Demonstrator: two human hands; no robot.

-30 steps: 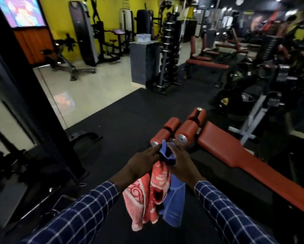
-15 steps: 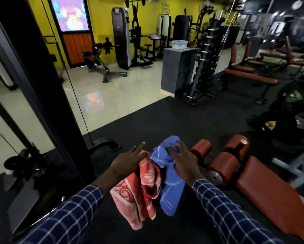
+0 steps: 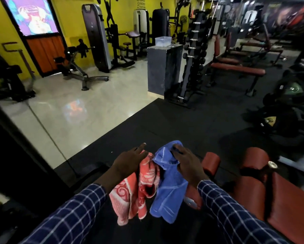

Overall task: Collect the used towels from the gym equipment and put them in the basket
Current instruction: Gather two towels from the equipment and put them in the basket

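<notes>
Gym floor: pale tile at left, black rubber mat (image 3: pixel 174 124) ahead. Left hand (image 3: pixel 128 162): closed on orange patterned towel (image 3: pixel 135 194), forefinger extended; towel hangs free. Right hand (image 3: pixel 188 164): closed on top of blue towel (image 3: pixel 169 189), hanging beside the orange, touching. Red roller pads (image 3: pixel 253 164), bench, at right. Step: carrying collected towels. Basket not in view; next move calls for locating it.
</notes>
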